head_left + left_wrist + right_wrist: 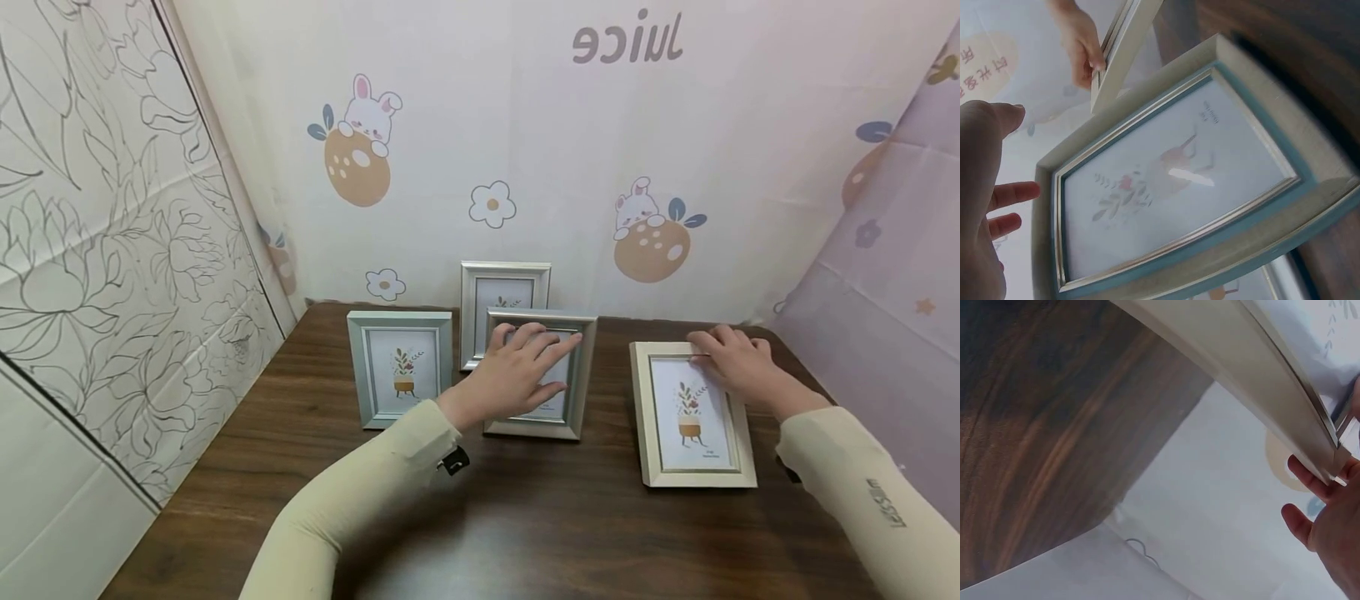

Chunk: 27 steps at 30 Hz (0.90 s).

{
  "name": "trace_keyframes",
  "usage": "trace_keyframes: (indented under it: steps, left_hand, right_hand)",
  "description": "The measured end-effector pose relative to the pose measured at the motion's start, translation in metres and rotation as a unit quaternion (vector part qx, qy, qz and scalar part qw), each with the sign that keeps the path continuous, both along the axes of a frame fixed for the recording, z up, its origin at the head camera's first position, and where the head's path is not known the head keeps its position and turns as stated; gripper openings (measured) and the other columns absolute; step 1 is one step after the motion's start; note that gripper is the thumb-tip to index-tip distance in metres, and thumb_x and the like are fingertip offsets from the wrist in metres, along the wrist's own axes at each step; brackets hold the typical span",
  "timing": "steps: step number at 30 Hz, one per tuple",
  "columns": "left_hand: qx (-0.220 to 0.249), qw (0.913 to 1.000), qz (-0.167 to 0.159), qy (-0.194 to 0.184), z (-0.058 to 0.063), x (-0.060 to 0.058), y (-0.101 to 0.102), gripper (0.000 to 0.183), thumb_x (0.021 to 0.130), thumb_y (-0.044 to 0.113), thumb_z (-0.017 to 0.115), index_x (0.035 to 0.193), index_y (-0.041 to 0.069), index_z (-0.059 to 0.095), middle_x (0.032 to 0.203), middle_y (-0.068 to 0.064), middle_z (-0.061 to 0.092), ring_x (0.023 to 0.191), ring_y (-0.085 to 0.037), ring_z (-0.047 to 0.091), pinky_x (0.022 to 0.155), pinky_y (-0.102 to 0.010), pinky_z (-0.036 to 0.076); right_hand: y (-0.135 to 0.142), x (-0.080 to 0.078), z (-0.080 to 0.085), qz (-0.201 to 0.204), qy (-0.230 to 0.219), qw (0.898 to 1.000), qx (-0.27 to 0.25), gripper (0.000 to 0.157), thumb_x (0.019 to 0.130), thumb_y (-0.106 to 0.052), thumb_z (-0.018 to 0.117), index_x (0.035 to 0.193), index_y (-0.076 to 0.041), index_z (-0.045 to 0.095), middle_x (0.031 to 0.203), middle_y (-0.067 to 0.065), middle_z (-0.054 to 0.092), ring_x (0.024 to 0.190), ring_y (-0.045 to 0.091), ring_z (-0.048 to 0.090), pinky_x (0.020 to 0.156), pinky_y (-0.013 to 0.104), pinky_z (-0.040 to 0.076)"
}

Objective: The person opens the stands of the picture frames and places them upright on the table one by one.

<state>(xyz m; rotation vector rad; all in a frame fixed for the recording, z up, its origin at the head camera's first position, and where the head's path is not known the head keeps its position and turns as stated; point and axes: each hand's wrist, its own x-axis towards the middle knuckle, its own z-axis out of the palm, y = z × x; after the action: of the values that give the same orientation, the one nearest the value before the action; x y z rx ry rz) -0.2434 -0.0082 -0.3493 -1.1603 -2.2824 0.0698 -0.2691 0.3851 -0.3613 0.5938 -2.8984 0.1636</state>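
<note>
My right hand (pixel 738 367) grips the upper right corner of a cream photo frame (pixel 688 417), which stands tilted back at the right. In the right wrist view, fingers (pixel 1311 478) of that hand reach round behind the frame's edge. My left hand (pixel 517 375) is spread in front of a silver-grey photo frame (pixel 588 375) in the middle, covering part of its picture. In the left wrist view, its thumb and fingers (pixel 1013 195) lie near the frame's top edge, holding nothing. Whether they touch it I cannot tell.
A mint-green photo frame (pixel 401 367) stands to the left of the middle one. Behind it is another silver frame (pixel 504 270), partly hidden. All stand on a dark wooden table (pixel 555 517) against a patterned curtain (pixel 570 150).
</note>
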Motion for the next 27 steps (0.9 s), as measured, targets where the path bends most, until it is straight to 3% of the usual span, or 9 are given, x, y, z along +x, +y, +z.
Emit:
trace_keyframes:
  steps: [5,13,21,27]
  left_hand:
    - [0.019,0.9998,-0.003,0.006,0.004,-0.001,-0.004,0.066,0.1,0.049,0.053,0.155,0.018,0.035,0.135,0.003,0.056,0.13,-0.022,0.036,0.097,-0.05,0.023]
    - [0.019,0.9998,0.0,0.008,0.006,-0.001,-0.008,0.065,0.101,0.049,0.05,0.155,0.017,0.034,0.136,0.003,0.056,0.13,-0.022,0.036,0.098,-0.05,0.023]
    - [0.029,0.9996,0.002,-0.008,0.01,-0.003,-0.016,0.066,0.101,0.047,0.05,0.157,0.017,0.03,0.137,0.004,0.054,0.128,-0.021,0.036,0.097,-0.047,0.024]
    - [0.027,0.9995,0.017,-0.007,0.013,-0.005,-0.021,0.068,0.101,0.049,0.05,0.157,0.018,0.029,0.139,0.004,0.051,0.13,-0.02,0.034,0.1,-0.049,0.022]
  right_hand:
    - [-0.003,0.007,0.005,0.017,0.027,0.999,-0.02,0.03,0.101,-0.017,0.057,0.128,-0.01,0.046,0.112,0.023,0.046,0.103,0.045,0.045,0.084,0.066,0.027]
    - [-0.007,0.016,0.011,0.029,0.032,0.998,-0.043,0.029,0.101,-0.015,0.056,0.127,-0.008,0.044,0.112,0.023,0.042,0.099,0.043,0.038,0.08,0.058,0.026]
    - [-0.014,0.022,0.016,0.066,0.096,0.992,-0.039,0.028,0.098,-0.014,0.058,0.122,-0.008,0.046,0.105,0.018,0.043,0.089,0.034,0.035,0.075,0.048,0.023]
    - [-0.024,0.029,0.025,0.052,0.105,0.993,-0.032,0.028,0.097,-0.016,0.057,0.121,-0.006,0.045,0.109,0.021,0.043,0.095,0.038,0.037,0.074,0.049,0.023]
